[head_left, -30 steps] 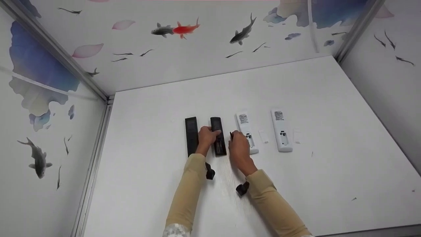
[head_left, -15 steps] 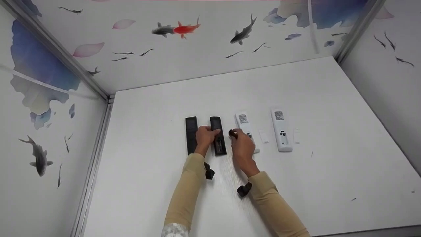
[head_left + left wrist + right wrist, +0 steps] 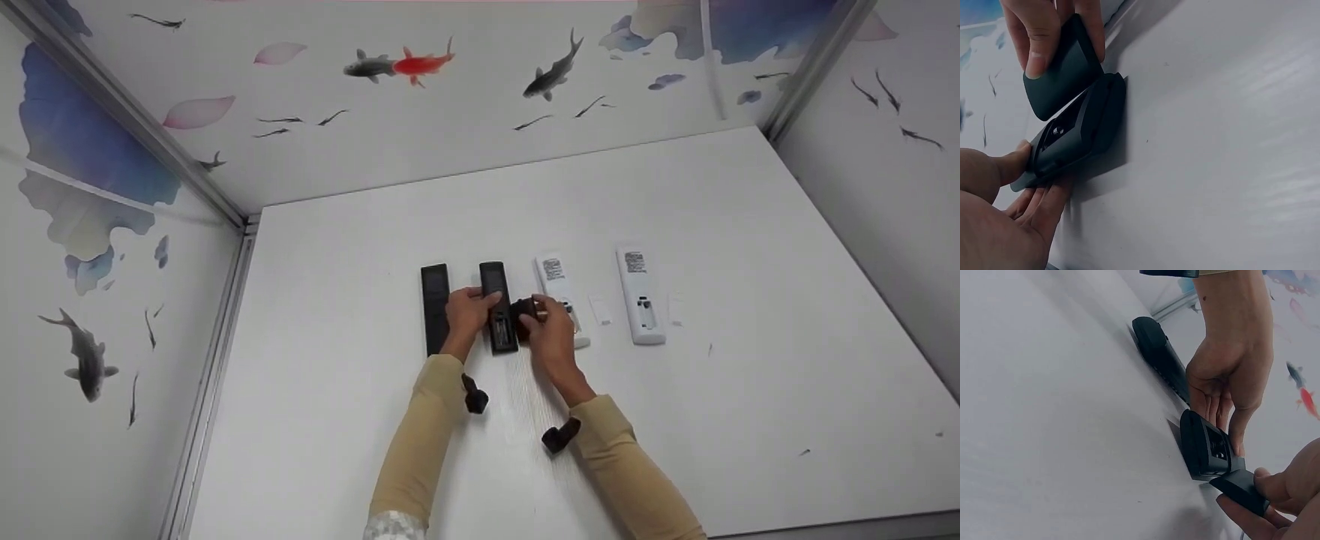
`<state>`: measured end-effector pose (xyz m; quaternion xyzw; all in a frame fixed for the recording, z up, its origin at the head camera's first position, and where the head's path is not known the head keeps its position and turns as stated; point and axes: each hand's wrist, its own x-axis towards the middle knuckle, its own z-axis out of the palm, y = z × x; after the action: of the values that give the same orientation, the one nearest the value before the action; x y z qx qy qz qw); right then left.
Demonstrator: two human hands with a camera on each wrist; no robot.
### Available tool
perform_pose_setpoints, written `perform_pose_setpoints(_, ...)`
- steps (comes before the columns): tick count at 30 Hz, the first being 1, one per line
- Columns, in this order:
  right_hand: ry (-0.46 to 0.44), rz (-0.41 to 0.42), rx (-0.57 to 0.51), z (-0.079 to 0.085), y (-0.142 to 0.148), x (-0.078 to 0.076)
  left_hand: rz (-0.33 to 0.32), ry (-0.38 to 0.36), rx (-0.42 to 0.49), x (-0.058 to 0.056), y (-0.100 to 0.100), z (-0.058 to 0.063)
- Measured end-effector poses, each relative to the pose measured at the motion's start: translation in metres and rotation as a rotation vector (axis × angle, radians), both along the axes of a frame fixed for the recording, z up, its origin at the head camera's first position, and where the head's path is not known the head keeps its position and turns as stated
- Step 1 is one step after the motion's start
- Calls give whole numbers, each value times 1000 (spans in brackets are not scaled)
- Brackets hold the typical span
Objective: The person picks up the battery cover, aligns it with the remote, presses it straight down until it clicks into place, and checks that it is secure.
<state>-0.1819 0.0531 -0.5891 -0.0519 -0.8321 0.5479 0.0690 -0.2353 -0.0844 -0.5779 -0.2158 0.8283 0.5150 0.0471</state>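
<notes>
Head view: the left hand (image 3: 466, 318) is gripping a black remote control (image 3: 493, 279), its open battery compartment (image 3: 502, 328) facing up. At 3 o'clock, the right hand (image 3: 553, 331) is pinching a black battery cover (image 3: 523, 308). At 9 o'clock, a second remote control (image 3: 434, 292) is lying on the table (image 3: 337, 300).

Left wrist view: the battery cover is slanting at 12 o'clock from the compartment.

Right wrist view: it is sitting at 5 o'clock; contact is not showing clearly.

Right of the open black remote (image 3: 501, 310), we spot a printed label (image 3: 553, 269) on the nearer white remote (image 3: 557, 289), 1 dark label (image 3: 635, 262) on the farther white remote (image 3: 637, 289): both unreadable!
</notes>
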Motion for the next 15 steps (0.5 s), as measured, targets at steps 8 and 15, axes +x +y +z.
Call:
perform_pose_setpoints(8, -66, 13, -116, -1, -1, 2, 16, 9, 68, 0, -4, -2)
perform_pose_setpoints(15, -142, 57, -197, 1, -8, 5, 26, 33, 146, -1, -6, -2)
